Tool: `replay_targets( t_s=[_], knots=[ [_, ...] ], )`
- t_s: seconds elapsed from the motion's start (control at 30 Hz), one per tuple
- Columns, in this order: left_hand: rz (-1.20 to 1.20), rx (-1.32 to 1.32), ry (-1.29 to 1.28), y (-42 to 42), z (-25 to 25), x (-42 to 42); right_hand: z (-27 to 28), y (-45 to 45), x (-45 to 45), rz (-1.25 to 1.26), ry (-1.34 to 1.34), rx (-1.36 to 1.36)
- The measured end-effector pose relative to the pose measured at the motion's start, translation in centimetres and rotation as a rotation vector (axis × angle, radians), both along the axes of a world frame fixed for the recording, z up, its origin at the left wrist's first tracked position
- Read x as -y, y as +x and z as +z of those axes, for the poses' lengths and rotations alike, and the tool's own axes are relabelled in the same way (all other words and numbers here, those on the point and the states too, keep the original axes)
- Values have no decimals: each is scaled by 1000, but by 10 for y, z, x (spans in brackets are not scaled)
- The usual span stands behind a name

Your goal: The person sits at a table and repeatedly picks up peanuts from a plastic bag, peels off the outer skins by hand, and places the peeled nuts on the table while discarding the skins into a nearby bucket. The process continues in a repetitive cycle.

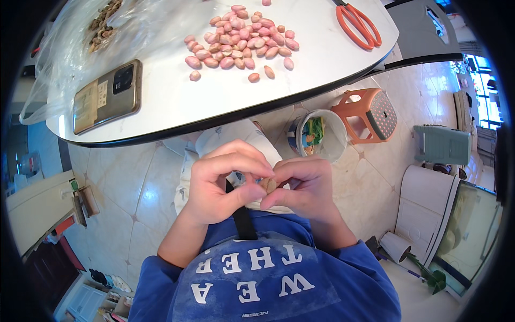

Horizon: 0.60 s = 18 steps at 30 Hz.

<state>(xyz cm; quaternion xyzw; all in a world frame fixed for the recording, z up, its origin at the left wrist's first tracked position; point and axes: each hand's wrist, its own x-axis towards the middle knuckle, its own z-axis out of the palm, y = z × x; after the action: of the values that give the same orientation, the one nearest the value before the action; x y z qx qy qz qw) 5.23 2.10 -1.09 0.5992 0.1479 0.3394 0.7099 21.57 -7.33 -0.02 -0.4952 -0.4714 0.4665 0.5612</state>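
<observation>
Above the lap, my left hand (225,181) and my right hand (307,187) meet, fingertips and thumbs pinching a small tan peanut in its shell (268,184) between them. Whether the shell is cracked cannot be told. Beyond the hands, a heap of pink-skinned shelled peanuts (241,40) lies on the white table (169,102), with a few loose ones on its near side. At the upper left, a clear plastic bag (136,24) holds brown unshelled peanuts (102,28).
A smartphone (106,96) lies face down near the table's left edge. Red-handled scissors (358,26) rest at the right. Below the table's dark edge stand a lined waste bin (322,135) with wrappers inside and an orange plastic stool (364,114).
</observation>
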Motion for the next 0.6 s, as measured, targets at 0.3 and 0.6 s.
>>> replay_targets(
  t_s=[0.3,0.6],
  knots=[
    [106,-40,308,-1,5,-6,-4,0,7,40,-112,-452],
    [290,-111,574,1,6,1,-3,3,6,92,-208,-484]
  ],
)
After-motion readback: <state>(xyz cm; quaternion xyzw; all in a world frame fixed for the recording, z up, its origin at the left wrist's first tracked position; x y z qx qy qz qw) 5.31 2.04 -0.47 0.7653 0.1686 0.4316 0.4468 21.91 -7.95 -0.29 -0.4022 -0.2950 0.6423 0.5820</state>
